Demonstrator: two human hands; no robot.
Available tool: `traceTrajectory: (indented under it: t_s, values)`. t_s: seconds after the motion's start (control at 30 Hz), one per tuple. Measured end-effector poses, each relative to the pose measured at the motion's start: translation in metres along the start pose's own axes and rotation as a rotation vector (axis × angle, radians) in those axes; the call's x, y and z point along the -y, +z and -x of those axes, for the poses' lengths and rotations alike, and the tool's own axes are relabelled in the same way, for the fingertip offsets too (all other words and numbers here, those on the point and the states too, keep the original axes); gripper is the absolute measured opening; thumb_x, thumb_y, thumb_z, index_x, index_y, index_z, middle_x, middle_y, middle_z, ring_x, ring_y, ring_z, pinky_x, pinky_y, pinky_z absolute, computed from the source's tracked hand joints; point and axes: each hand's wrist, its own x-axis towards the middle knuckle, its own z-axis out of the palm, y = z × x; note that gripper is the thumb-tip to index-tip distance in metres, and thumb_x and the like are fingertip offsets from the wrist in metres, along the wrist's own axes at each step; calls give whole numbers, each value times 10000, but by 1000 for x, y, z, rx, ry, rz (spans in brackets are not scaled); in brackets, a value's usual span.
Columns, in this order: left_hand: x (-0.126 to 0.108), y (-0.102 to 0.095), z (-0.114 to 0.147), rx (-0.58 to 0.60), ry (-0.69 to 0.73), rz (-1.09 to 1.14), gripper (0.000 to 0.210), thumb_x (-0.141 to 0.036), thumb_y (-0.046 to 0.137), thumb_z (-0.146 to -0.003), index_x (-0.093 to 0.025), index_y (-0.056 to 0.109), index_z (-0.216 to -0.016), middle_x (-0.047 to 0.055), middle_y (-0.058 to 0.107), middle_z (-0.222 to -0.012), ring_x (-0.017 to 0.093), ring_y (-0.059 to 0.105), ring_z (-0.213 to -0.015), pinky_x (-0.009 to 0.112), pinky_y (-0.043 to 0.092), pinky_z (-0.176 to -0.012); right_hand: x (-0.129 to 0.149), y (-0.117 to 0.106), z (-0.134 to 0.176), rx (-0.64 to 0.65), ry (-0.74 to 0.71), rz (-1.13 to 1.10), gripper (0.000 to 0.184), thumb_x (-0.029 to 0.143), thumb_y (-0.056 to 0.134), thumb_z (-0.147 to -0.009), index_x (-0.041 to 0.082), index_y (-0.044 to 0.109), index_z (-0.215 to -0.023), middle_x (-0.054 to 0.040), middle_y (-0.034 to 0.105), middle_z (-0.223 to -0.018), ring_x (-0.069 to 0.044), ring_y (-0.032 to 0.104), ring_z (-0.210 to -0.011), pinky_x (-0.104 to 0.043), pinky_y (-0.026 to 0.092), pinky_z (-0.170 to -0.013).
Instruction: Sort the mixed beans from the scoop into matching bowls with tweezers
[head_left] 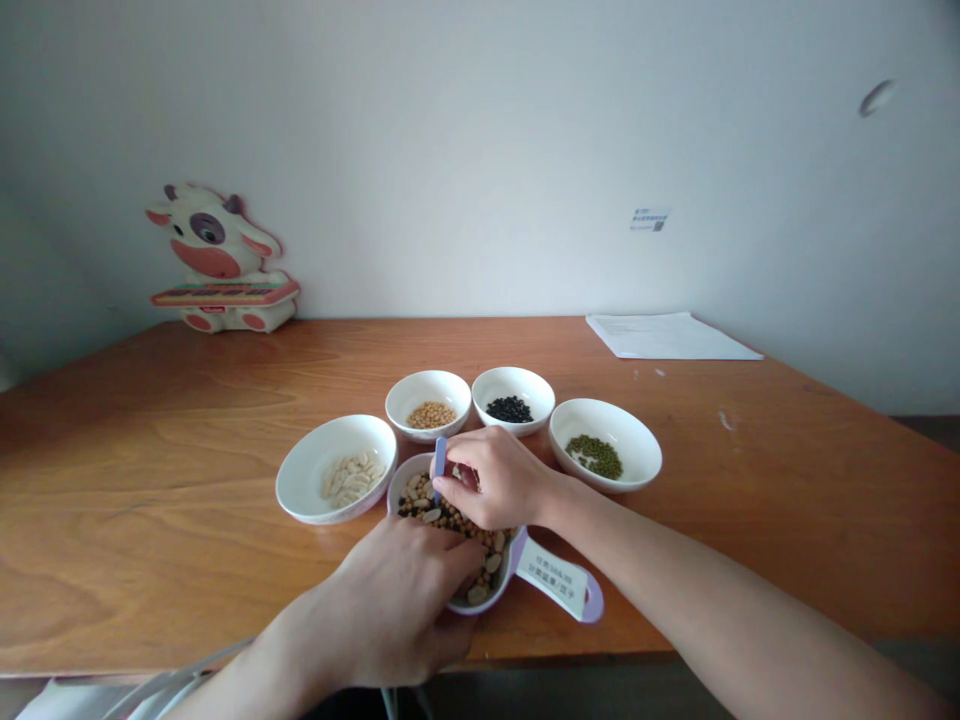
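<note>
A white scoop bowl with a purple rim and a labelled handle (559, 578) sits near the table's front edge, filled with mixed peanuts and beans (431, 510). My left hand (390, 590) grips its near left side, some fingers over the contents and others low against the outside. Above the bowl, my right hand (499, 475) is closed on a thin purple stick (440, 462) that stands nearly upright, its lower end among the beans. The right fingertips are partly hidden, and I cannot tell whether they pinch a bean too.
Around the scoop bowl stand white bowls of peanut halves (352, 480), yellow soybeans (431, 415), black beans (510, 409) and green mung beans (595, 456). Farther back are a cow toy keyboard (225, 265) and paper sheets (671, 336) by the wall.
</note>
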Motion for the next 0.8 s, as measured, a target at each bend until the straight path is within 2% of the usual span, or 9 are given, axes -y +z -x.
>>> traceTrajectory:
  t_s: [0.33, 0.53, 0.8]
  values:
    - [2, 2, 1, -5, 0, -13, 119, -254, 609, -803, -219, 581, -912, 46, 667, -891, 214, 615, -825, 315, 479, -736, 0, 1, 0, -10, -34, -4, 186, 180, 556, -838, 142, 598, -660, -11, 581, -596, -113, 491, -550, -239, 395, -552]
    - [3, 3, 1, -21, 14, -3, 145, -256, 631, -788, -219, 586, -921, 56, 667, -895, 231, 619, -858, 329, 486, -751, 1, 0, 0, -32, -8, -13, 158, 177, 566, -824, 152, 572, -668, 20, 529, -570, -98, 456, -521, -230, 373, -524]
    - [1, 1, 0, 15, -7, 13, 167, -209, 629, -752, -219, 570, -908, 42, 668, -914, 219, 619, -824, 325, 475, -725, 0, 1, 0, -38, -27, -30, 145, 178, 582, -817, 151, 574, -675, 21, 536, -579, -98, 461, -531, -232, 380, -537]
